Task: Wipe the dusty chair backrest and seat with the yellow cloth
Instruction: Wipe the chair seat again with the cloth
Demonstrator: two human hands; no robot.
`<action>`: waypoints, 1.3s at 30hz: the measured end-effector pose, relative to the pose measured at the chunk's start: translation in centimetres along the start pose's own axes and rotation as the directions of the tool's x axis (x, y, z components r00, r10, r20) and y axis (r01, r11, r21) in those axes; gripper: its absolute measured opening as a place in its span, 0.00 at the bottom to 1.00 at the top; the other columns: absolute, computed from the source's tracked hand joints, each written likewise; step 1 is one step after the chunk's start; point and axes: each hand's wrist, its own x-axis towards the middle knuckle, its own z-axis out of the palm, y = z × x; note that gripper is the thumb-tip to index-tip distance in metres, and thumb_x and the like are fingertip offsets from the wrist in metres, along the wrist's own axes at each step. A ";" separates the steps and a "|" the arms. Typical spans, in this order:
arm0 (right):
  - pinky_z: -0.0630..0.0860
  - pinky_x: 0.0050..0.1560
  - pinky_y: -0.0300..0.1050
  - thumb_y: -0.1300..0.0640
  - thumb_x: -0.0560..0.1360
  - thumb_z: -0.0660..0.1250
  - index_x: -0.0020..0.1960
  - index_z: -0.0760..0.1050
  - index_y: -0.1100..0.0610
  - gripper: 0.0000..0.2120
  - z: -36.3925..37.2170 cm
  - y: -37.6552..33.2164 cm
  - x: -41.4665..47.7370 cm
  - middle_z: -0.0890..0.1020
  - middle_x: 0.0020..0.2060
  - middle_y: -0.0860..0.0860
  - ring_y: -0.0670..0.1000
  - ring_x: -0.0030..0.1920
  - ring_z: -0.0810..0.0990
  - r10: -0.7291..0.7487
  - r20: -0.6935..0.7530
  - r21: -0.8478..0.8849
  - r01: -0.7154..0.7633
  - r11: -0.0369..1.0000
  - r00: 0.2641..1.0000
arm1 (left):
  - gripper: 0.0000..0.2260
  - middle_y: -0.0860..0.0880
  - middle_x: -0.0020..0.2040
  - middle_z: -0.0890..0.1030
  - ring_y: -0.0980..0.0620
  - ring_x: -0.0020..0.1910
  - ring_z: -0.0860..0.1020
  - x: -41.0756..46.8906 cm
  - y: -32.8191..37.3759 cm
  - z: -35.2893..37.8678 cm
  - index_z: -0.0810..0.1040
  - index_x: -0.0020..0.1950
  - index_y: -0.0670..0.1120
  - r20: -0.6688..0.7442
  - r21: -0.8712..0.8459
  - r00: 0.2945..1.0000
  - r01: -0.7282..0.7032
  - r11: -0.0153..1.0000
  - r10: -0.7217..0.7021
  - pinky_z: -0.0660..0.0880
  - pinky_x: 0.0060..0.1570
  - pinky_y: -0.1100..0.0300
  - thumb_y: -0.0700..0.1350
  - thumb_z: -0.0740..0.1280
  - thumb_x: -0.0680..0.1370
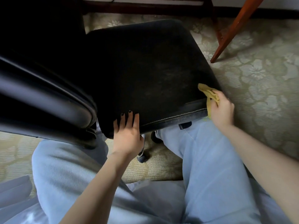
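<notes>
One chair (145, 70), one yellow cloth (208, 93), two hands: left hand (127, 133), right hand (224, 110).

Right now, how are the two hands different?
The left hand lies flat with straight fingers on the seat edge; the right hand is curled round the yellow cloth. The left hand is empty; the right hand holds something. Both are at the seat's near edge.

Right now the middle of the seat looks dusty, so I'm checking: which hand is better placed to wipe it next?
Right. The right hand grips the yellow cloth at the right edge of the seat. The left hand lies flat on the near edge with no cloth, likely steadying.
</notes>
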 end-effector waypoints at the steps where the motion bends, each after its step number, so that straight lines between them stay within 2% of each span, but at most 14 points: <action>1: 0.68 0.59 0.46 0.61 0.77 0.60 0.66 0.73 0.59 0.18 0.6 -0.2 0.0 0.78 0.60 0.62 0.63 0.60 0.74 0.089 -0.008 -0.015 -0.089 0.996 0.996 | 0.33 0.44 0.78 0.53 0.42 0.76 0.51 0.0 -0.1 0.0 0.50 0.78 0.44 0.002 0.038 1.000 -0.004 0.999 0.004 0.45 0.73 0.45 0.49 0.61 0.77; 3: 0.66 0.61 0.48 0.61 0.77 0.62 0.68 0.71 0.60 0.19 2.0 -0.6 -0.3 0.75 0.63 0.62 0.63 0.64 0.71 0.181 -0.022 -0.067 -0.182 0.981 0.983 | 0.34 0.44 0.78 0.52 0.43 0.76 0.51 0.0 -0.3 0.0 0.49 0.78 0.44 0.020 0.099 1.000 -0.025 0.995 0.023 0.45 0.73 0.44 0.49 0.62 0.76; 5: 0.65 0.64 0.49 0.61 0.76 0.63 0.68 0.71 0.61 0.20 3.3 -1.2 -1.5 0.73 0.66 0.60 0.63 0.66 0.69 0.163 -0.026 -0.114 -0.165 0.980 0.986 | 0.35 0.45 0.78 0.51 0.43 0.76 0.51 0.0 -0.4 -0.1 0.48 0.78 0.44 0.040 0.133 0.999 -0.035 0.991 0.030 0.45 0.74 0.45 0.50 0.61 0.76; 11: 0.74 0.58 0.51 0.53 0.70 0.55 0.60 0.79 0.61 0.24 5.6 -3.7 -5.9 0.80 0.57 0.62 0.63 0.56 0.78 -0.070 -0.016 -0.173 0.067 0.983 0.997 | 0.35 0.43 0.78 0.49 0.41 0.76 0.50 0.3 0.7 -0.6 0.48 0.78 0.43 0.091 0.217 0.996 -0.013 0.976 -0.007 0.45 0.73 0.46 0.54 0.60 0.77; 15: 0.75 0.58 0.54 0.61 0.68 0.70 0.61 0.78 0.60 0.21 6.4 -5.2 -7.8 0.79 0.60 0.60 0.62 0.57 0.77 -0.118 0.097 -0.160 0.133 0.978 0.988 | 0.36 0.43 0.78 0.49 0.42 0.76 0.49 0.5 0.6 -0.8 0.47 0.78 0.44 0.133 0.208 0.991 -0.007 0.978 -0.021 0.47 0.73 0.47 0.54 0.61 0.77; 17: 0.76 0.55 0.55 0.62 0.67 0.72 0.62 0.78 0.59 0.22 6.5 -5.9 -8.5 0.80 0.60 0.59 0.61 0.58 0.77 -0.176 0.139 -0.154 0.197 0.968 0.974 | 0.36 0.43 0.78 0.48 0.42 0.76 0.49 0.6 0.6 -0.8 0.47 0.78 0.44 0.152 0.192 0.988 -0.006 0.981 -0.024 0.49 0.74 0.47 0.55 0.61 0.77; 19: 0.76 0.54 0.56 0.61 0.67 0.71 0.62 0.77 0.58 0.23 6.5 -6.4 -9.1 0.79 0.60 0.57 0.59 0.59 0.76 -0.301 0.211 -0.134 0.333 0.933 0.930 | 0.36 0.44 0.78 0.47 0.42 0.76 0.48 0.6 0.6 -0.9 0.46 0.78 0.45 0.170 0.180 0.985 -0.005 0.984 -0.026 0.51 0.73 0.47 0.55 0.61 0.77; 22: 0.70 0.62 0.57 0.63 0.66 0.71 0.66 0.74 0.52 0.29 6.7 -6.1 -9.3 0.75 0.66 0.54 0.57 0.66 0.71 -0.526 0.379 -0.098 0.598 0.796 0.762 | 0.36 0.46 0.78 0.46 0.44 0.77 0.46 0.7 0.4 -0.9 0.46 0.78 0.46 0.192 0.146 0.981 0.010 0.989 -0.038 0.53 0.73 0.45 0.54 0.62 0.77; 24: 0.61 0.68 0.55 0.63 0.67 0.70 0.68 0.71 0.49 0.31 6.3 -5.1 -8.3 0.72 0.68 0.52 0.56 0.69 0.67 -0.568 0.442 -0.134 0.677 0.724 0.694 | 0.36 0.48 0.78 0.45 0.45 0.77 0.45 0.7 0.0 -0.8 0.46 0.78 0.47 0.205 0.112 0.978 0.016 0.994 -0.038 0.54 0.72 0.42 0.52 0.62 0.77; 26: 0.59 0.70 0.54 0.63 0.68 0.68 0.68 0.71 0.47 0.29 5.6 -3.8 -6.9 0.73 0.68 0.50 0.55 0.70 0.67 -0.582 0.456 -0.180 0.710 0.681 0.674 | 0.35 0.49 0.78 0.44 0.46 0.77 0.45 0.8 -0.3 -0.8 0.45 0.78 0.48 0.219 0.078 0.975 0.014 0.997 -0.031 0.56 0.72 0.42 0.51 0.62 0.77; 28: 0.64 0.68 0.54 0.60 0.69 0.62 0.66 0.73 0.47 0.26 4.7 -2.8 -5.6 0.75 0.66 0.50 0.55 0.68 0.70 -0.587 0.435 -0.221 0.713 0.665 0.683 | 0.35 0.49 0.78 0.44 0.47 0.77 0.44 0.9 -0.5 -0.9 0.45 0.78 0.48 0.230 0.054 0.973 0.016 0.998 -0.028 0.56 0.71 0.41 0.51 0.62 0.78; 31: 0.70 0.64 0.54 0.57 0.69 0.54 0.64 0.75 0.50 0.26 3.6 -1.5 -3.9 0.77 0.64 0.51 0.55 0.66 0.72 -0.526 0.391 -0.262 0.639 0.723 0.755 | 0.35 0.49 0.78 0.43 0.47 0.77 0.43 0.8 -0.7 -0.8 0.45 0.78 0.48 0.244 0.041 0.969 0.014 0.999 -0.024 0.56 0.71 0.41 0.51 0.62 0.78; 35: 0.72 0.64 0.58 0.67 0.70 0.64 0.66 0.75 0.55 0.25 2.4 0.8 -1.5 0.76 0.64 0.56 0.60 0.67 0.71 -0.380 0.282 -0.228 0.446 0.865 0.881 | 0.35 0.49 0.78 0.42 0.48 0.77 0.43 0.9 -0.9 -0.9 0.44 0.78 0.49 0.251 0.044 0.968 0.005 0.999 -0.016 0.56 0.72 0.43 0.52 0.62 0.78; 39: 0.66 0.70 0.53 0.67 0.75 0.61 0.69 0.71 0.57 0.24 0.9 2.1 0.6 0.71 0.69 0.57 0.59 0.71 0.67 -0.184 0.265 -0.214 0.244 0.946 0.946 | 0.35 0.49 0.78 0.42 0.47 0.77 0.44 0.9 -0.9 -0.9 0.44 0.78 0.48 0.252 0.037 0.968 0.000 0.999 -0.009 0.57 0.72 0.43 0.52 0.62 0.78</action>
